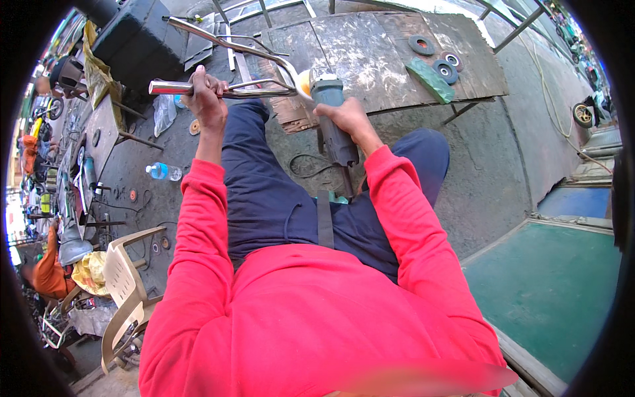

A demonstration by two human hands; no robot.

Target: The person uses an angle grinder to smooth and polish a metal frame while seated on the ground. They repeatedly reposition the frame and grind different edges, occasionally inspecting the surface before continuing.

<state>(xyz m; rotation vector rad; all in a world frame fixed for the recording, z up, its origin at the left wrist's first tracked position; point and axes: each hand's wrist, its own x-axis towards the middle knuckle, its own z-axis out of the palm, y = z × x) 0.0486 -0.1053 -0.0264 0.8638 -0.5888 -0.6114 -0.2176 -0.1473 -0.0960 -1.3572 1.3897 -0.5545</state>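
My left hand (208, 99) is closed round one end of a shiny bent metal tube frame (254, 51), which curves round at its far side near the table's edge. In my right hand (350, 120) is a blue-grey angle grinder (340, 147), held by its body with the cord hanging down between my legs. The grinder's pale yellow disc (305, 83) lies right at the bend of the tube and appears to touch it. Whether the disc is spinning I cannot tell.
A worn wooden table (370, 56) stands ahead, bearing several round discs (445, 71) and a green wrapped block (430, 81). To the left are a water bottle (163, 172), a beige plastic chair (126, 281) and a person in orange (53, 268). A green panel (542, 291) lies at right.
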